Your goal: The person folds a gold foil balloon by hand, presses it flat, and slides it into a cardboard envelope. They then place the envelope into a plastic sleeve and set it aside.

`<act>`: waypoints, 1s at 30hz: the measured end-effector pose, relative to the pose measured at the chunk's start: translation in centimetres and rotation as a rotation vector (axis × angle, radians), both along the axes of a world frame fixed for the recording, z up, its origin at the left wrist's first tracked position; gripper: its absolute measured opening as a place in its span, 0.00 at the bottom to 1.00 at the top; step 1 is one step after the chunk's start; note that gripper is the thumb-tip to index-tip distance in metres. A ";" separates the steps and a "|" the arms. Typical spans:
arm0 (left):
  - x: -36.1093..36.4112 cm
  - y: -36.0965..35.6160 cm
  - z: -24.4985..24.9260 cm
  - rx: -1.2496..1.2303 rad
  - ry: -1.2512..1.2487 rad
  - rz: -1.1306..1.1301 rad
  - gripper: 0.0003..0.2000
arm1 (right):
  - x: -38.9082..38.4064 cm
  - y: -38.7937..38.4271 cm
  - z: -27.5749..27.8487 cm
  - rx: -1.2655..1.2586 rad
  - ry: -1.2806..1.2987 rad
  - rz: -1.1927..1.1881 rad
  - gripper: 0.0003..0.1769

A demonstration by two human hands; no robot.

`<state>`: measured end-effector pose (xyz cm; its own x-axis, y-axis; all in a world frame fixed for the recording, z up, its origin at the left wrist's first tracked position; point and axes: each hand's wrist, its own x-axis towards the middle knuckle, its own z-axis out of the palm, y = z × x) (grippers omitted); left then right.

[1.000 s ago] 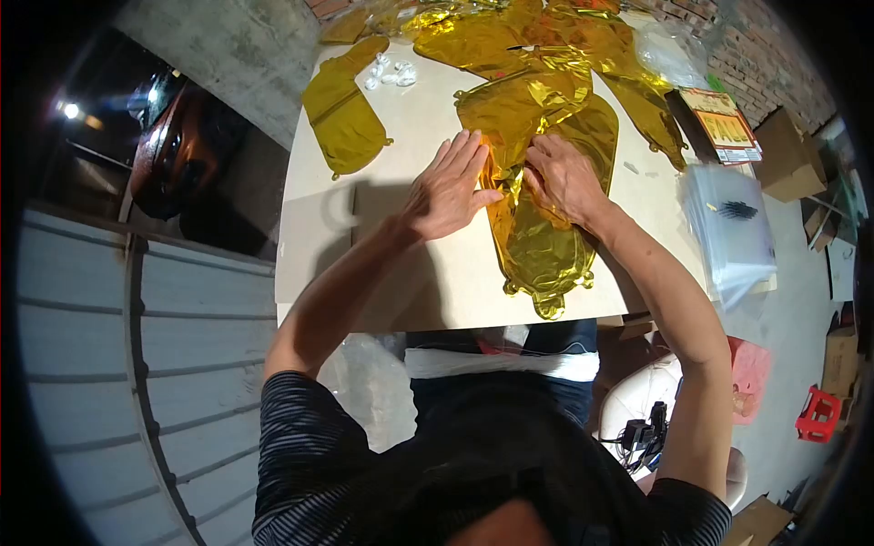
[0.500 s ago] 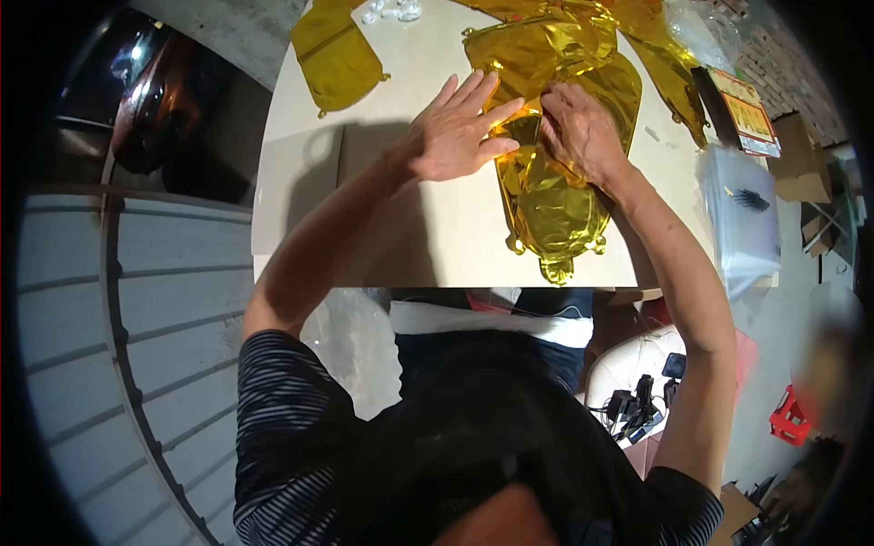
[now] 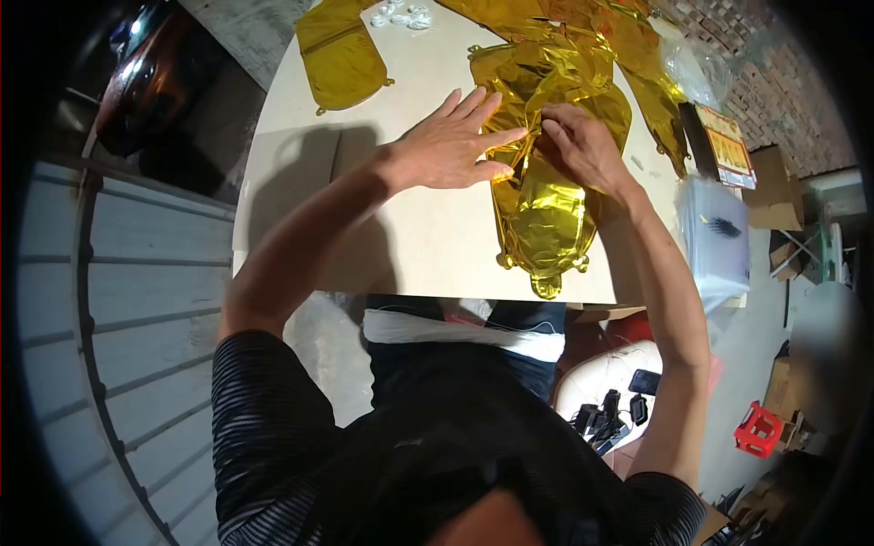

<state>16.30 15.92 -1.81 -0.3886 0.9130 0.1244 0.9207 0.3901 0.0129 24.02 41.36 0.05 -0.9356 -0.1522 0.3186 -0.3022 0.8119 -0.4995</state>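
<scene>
A flat gold foil balloon (image 3: 551, 223) with small tabs lies on the pale table, its rounded end toward me. More crumpled gold foil (image 3: 583, 77) is bunched at its far end. My left hand (image 3: 444, 150) rests palm down with fingers spread, its fingertips on the foil's left edge. On the other side, my right hand (image 3: 587, 150) is closed, thumb and fingers pinched together at the middle of the balloon. A fold of gold foil appears to be in that pinch, though the fingertips are partly hidden.
Another flat gold foil piece (image 3: 341, 68) lies at the table's far left, near small white items (image 3: 401, 15). Along the right side are a printed box (image 3: 724, 146) and a stack of clear plastic bags (image 3: 715, 232). A chair (image 3: 605, 373) holding dark chargers stands below the table's right.
The camera view has shifted slightly. My right fingers are drawn more tightly together, and the foil between my hands is creased differently. My left hand stays spread on the foil's edge.
</scene>
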 end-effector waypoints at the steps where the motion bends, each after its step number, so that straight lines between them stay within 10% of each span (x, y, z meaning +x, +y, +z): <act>1: -0.1 0.0 0.1 0.011 0.001 0.004 0.33 | -0.2 0.2 0.9 0.011 0.001 0.004 0.16; 7: 0.2 0.0 0.6 -0.020 -0.059 0.019 0.33 | 0.5 -0.9 3.0 0.243 0.294 -0.014 0.19; 30: -1.3 0.3 0.2 -0.168 -0.078 0.010 0.32 | 9.7 -4.4 0.1 0.407 0.010 0.443 0.32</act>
<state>15.00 16.24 -1.61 -0.4001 0.9145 -0.0599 0.9156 0.4017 0.0182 33.69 36.96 0.20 -0.7525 -0.6385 0.1614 -0.6585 0.7332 -0.1697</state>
